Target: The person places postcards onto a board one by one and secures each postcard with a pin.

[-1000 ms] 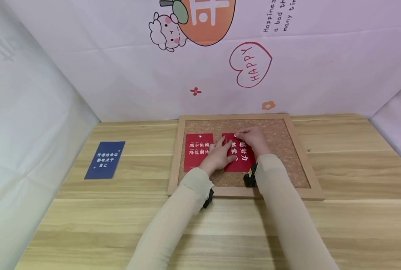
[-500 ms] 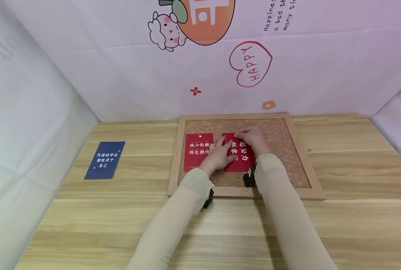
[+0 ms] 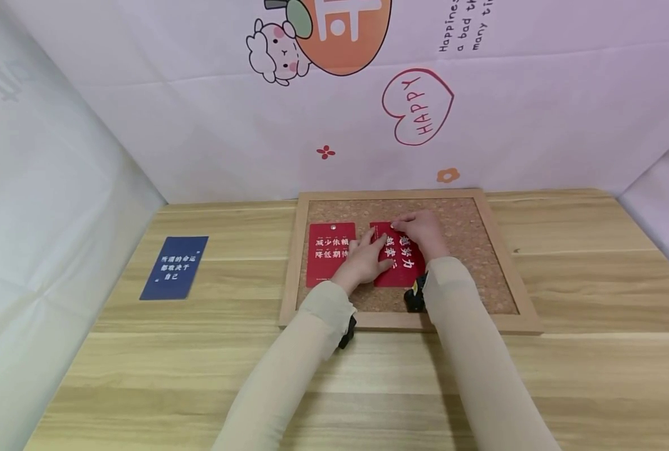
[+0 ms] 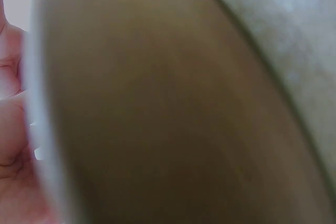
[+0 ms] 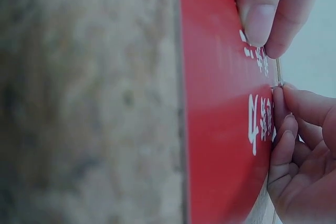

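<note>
A red card with white characters (image 3: pixel 404 263) lies on the framed cork board (image 3: pixel 470 250). Spread fingers of my left hand (image 3: pixel 363 260) press on its left part. At its top edge my right hand (image 3: pixel 421 232) pinches a small pale pushpin (image 5: pixel 278 84), mostly covered by the thumb and finger. Both hands show in the right wrist view, the left hand (image 5: pixel 270 9) above and the right hand (image 5: pixel 310 156) below. Left of them is another red card (image 3: pixel 326 257) with a round pin (image 3: pixel 333 227) near its top. The left wrist view is mostly blurred, with part of a hand (image 4: pixel 10 135) at its edge.
A dark blue card (image 3: pixel 175 268) lies on the wooden table (image 3: pixel 143 363), left of the board. The board's wooden frame (image 3: pixel 402 321) stands around the cork. White printed cloth (image 3: pixel 227 138) hangs behind, with plain white cloth at both sides.
Both hands keep their places on the red card. Only a very slight shift of the whole head view shows.
</note>
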A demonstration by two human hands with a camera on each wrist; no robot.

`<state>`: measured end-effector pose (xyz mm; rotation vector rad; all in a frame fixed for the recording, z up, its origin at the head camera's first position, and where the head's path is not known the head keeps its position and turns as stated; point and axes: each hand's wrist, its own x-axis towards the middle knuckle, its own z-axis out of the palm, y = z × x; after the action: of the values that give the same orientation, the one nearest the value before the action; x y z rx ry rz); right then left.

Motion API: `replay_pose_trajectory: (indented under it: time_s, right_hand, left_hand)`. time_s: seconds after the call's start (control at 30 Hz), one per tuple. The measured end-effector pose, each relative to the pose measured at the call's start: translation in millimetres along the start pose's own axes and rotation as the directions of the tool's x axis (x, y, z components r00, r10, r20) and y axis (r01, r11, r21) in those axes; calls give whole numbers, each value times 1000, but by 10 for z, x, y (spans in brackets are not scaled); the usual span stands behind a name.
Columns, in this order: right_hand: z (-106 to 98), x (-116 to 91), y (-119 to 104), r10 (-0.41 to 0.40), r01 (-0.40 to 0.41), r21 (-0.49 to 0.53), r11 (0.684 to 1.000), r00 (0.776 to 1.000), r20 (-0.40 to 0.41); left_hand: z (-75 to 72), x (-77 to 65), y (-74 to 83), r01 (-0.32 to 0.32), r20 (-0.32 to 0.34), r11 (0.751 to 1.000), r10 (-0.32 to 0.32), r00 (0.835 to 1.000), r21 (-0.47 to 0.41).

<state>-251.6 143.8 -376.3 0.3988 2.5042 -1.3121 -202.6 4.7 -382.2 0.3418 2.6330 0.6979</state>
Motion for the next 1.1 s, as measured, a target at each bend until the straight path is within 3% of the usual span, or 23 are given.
replay_pose_trajectory:
  time_s: [0.33, 1.1]
  right_hand:
    - [-2, -27, 1, -33, 33, -42, 999, 999, -3]
    - [-7, -38, -5, -19, 18, -27, 999, 1000, -16]
  left_hand:
    - [15, 18, -6, -8, 1, 1000, 8, 1000, 7]
    - [19, 25, -16, -13, -6, 1000, 13, 1000, 9]
